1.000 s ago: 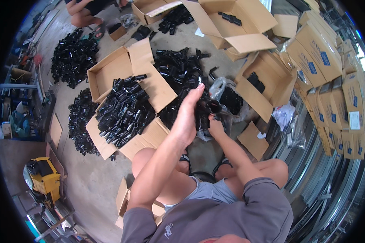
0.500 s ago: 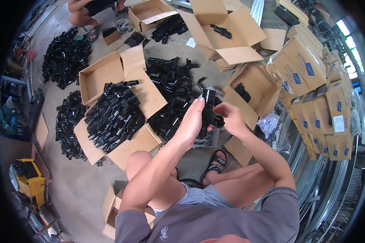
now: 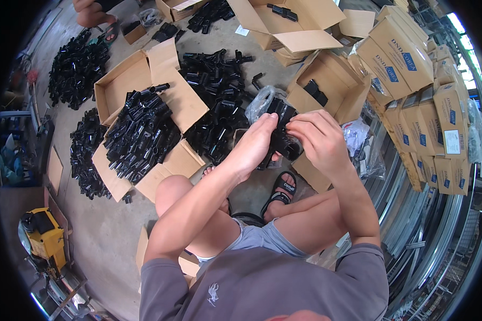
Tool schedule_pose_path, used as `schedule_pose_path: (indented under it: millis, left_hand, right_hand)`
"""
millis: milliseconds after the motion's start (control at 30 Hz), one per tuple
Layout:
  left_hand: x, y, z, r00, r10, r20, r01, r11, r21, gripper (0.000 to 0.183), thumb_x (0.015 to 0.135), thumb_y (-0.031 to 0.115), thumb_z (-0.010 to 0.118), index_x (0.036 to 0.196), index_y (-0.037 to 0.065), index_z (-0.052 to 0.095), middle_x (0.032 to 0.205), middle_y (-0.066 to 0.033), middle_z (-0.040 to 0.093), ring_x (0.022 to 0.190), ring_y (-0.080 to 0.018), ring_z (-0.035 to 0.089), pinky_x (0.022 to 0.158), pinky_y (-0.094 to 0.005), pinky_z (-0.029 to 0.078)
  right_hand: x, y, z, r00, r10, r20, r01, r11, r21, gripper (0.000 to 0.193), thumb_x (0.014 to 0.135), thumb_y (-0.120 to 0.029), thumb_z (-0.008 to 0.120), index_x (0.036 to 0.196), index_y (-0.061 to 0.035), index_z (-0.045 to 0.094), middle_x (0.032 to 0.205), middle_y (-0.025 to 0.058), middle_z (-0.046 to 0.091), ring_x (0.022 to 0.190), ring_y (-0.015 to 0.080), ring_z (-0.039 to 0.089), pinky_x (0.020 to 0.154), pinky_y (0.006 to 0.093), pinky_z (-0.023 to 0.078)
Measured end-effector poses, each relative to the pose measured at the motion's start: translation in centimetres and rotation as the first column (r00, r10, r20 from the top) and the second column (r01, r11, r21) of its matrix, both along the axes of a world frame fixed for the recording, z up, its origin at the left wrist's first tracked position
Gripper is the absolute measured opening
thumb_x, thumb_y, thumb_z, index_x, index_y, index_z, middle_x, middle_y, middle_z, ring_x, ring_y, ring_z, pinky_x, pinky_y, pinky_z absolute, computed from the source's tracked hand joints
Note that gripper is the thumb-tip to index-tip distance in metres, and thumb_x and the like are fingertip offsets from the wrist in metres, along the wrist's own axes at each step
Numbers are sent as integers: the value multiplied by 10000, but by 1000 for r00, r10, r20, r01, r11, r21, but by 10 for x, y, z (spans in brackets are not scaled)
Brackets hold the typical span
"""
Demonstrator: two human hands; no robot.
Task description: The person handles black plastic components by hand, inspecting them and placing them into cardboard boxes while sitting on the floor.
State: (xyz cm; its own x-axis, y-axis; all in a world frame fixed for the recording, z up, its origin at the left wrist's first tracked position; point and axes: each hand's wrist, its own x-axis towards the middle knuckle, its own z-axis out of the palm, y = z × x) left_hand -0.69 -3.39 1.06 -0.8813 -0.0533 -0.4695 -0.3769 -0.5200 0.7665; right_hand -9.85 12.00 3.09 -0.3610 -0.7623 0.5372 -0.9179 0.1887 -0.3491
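Left hand (image 3: 251, 145): one, closed round the black part (image 3: 280, 140), thumb uppermost.
Right hand (image 3: 325, 138): one, fingers bent, tips touching; grip unclear.
Black part: one, between both hands.
Yellow machine (image 3: 47, 236): one, well left of the left hand.

From the person's head, the left fisheye camera looks steeply down, near the grey T-shirt (image 3: 300, 278) at bottom centre, with left hand (image 3: 255, 143) and right hand (image 3: 322, 138) mid-frame, metal profiles (image 3: 407, 235) bowing at lower right.
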Motion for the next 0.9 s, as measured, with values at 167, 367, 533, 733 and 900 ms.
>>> schedule_pose_path:
  millis: [167, 367, 533, 733, 900]
  left_hand:
    - [-4, 4, -10, 998, -47, -41, 45, 998, -35, 365, 1069, 366, 319, 1068, 64, 523, 858, -37, 551, 669, -97, 523, 581, -247, 439]
    - [-8, 7, -15, 998, -63, -28, 60, 994, -91, 362, 1064, 384, 331, 1041, 71, 512, 852, -35, 543, 682, -108, 527, 607, -253, 451]
    - [-6, 8, -21, 998, -68, -17, 66, 994, -89, 359, 1059, 395, 337, 1035, 78, 505, 865, -33, 539, 723, -111, 529, 632, -259, 459]
    - [-4, 7, -21, 998, -65, -11, 63, 990, -125, 378, 1053, 424, 347, 1042, 78, 500, 906, -38, 550, 773, -120, 542, 657, -270, 476]
    - [-2, 9, -25, 998, -61, -23, 53, 967, -250, 402, 1053, 426, 344, 1078, 51, 487, 901, -107, 588, 801, -185, 594, 690, -329, 500]
  right_hand:
    - [-2, 4, -1, 1000, 3, -27, -3, 1000, -4, 204, 709, -39, 757, 900, -47, 684, 886, 61, 646, 807, 258, 616, 705, 365, 497]
    - [-2, 10, -4, 995, -44, 88, 41, 999, 36, 200, 734, -36, 754, 922, -40, 686, 886, 71, 654, 797, 264, 624, 697, 362, 506]
    - [3, 12, -10, 970, -66, 236, 60, 998, 32, 160, 796, -28, 725, 952, -20, 685, 896, 112, 675, 821, 289, 651, 721, 369, 528]
    - [4, 12, -9, 957, -101, 271, 84, 994, 75, 149, 823, -40, 723, 965, -13, 692, 911, 120, 685, 807, 272, 669, 711, 343, 534]
    - [10, 12, -15, 636, -215, 742, 215, 972, 97, 135, 860, -79, 737, 954, 13, 704, 860, 84, 713, 741, 136, 663, 677, 265, 516]
